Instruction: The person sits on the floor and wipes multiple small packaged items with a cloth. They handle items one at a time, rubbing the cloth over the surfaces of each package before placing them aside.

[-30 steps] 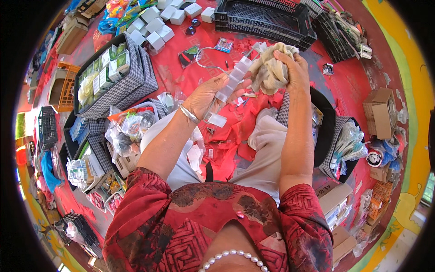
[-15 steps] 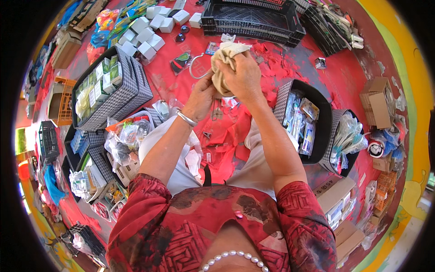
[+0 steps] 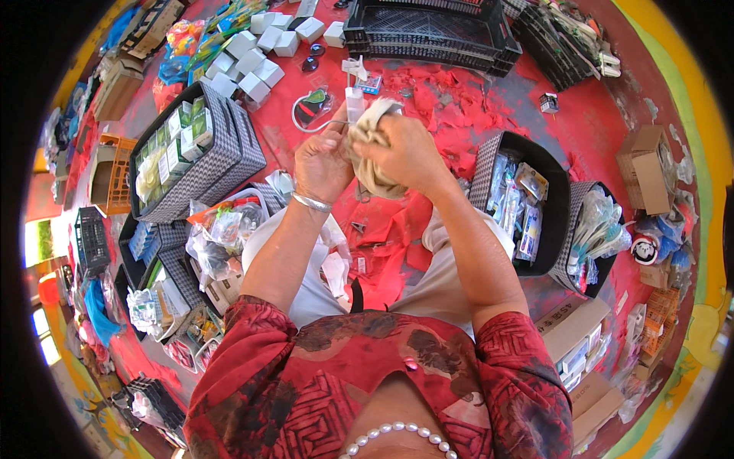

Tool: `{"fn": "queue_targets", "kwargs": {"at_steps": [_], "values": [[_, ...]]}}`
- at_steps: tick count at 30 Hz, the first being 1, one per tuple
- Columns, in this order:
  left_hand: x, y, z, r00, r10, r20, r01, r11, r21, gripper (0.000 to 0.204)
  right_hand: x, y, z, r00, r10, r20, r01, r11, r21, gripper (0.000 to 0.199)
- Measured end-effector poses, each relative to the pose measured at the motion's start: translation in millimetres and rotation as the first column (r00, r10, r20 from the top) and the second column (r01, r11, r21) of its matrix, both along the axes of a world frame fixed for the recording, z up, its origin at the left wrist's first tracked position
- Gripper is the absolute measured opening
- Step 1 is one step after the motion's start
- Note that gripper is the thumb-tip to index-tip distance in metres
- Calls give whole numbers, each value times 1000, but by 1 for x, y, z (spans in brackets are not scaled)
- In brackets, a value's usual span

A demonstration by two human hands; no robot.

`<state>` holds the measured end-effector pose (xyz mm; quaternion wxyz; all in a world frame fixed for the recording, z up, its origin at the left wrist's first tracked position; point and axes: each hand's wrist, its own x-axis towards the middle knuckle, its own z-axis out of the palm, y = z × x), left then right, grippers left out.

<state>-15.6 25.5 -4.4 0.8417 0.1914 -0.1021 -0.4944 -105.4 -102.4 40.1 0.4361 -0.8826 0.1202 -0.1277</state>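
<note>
My left hand [image 3: 323, 162] is closed around a slim white object [image 3: 354, 105] with a clip-like end pointing away from me. A thin white cord or loop [image 3: 297, 115] curves out to its left; I cannot make out its exact kind. Bunched in my right hand [image 3: 409, 153] is a beige cloth [image 3: 375, 164], pressed against the white object's near part, which it hides. Just beyond my hands lie a packaged green-and-black item [image 3: 312, 105] and a small blue card pack [image 3: 370, 83].
Patterned baskets of packaged goods stand left [image 3: 248, 141] and right [image 3: 483, 172]. White boxes [image 3: 267, 73] cluster far left of a black crate [image 3: 428, 46]. Torn red covering [image 3: 451, 96] litters the floor. An open cardboard box [image 3: 644, 172] sits at the right.
Both hands have come a little nearer to me. The cloth has slid down toward me, so the white object's far end now shows above it.
</note>
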Motion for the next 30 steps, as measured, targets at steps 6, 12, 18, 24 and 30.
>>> {"fn": "queue_targets", "kwargs": {"at_steps": [6, 12, 18, 24, 30], "values": [[3, -6, -1, 994, 78, 74, -96, 954, 285, 48, 3, 10, -11, 989, 113, 92, -93, 976, -198, 37], [25, -4, -17, 970, 200, -140, -165, 960, 224, 39, 2, -30, 1, 938, -347, 18, 236, 674, 700, 22], [22, -6, -25, 939, -244, -242, 218, 967, -130, 33, 3, -31, 2, 877, -436, 202, 258, 781, 568, 26], [10, -11, -20, 978, 34, -206, 50, 919, 392, 41, 11, 1, -7, 976, -198, 91, 197, 980, 22, 27], [24, -9, -13, 980, 72, -187, 5, 924, 382, 42, -4, 5, 0, 996, 75, -54, -79, 994, -76, 27]]}}
